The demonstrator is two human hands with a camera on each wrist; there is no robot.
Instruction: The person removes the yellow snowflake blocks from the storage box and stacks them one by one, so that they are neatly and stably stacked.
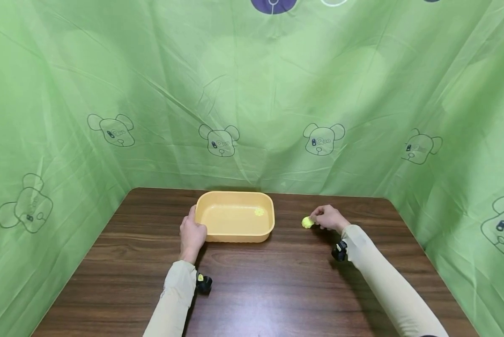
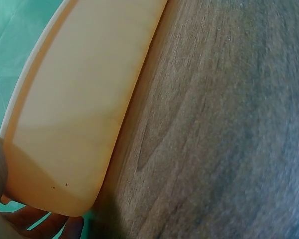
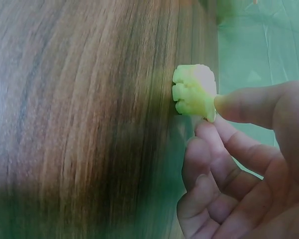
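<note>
A pale orange plastic basin (image 1: 235, 238) sits toward the back of the table, left of centre. My left hand (image 1: 192, 236) grips its left end, the thumb at the rim and the fingers round the outer wall; the wrist view shows the basin's long side (image 2: 74, 104) close up. Off to the basin's right, my right hand (image 1: 329, 218) pinches a small yellow-green scalloped piece, flower-like in outline (image 3: 193, 90), between thumb and fingertips, close over the wood. Inside the basin, at its right side, lies a yellow flower-shaped piece (image 1: 259, 212).
The dark wooden table (image 1: 269, 290) carries the basin. Green curtains (image 1: 273, 98) printed with bear-face outlines hang behind it and along both sides. A small black device is strapped at each wrist, the left one (image 1: 203, 284) near the tabletop.
</note>
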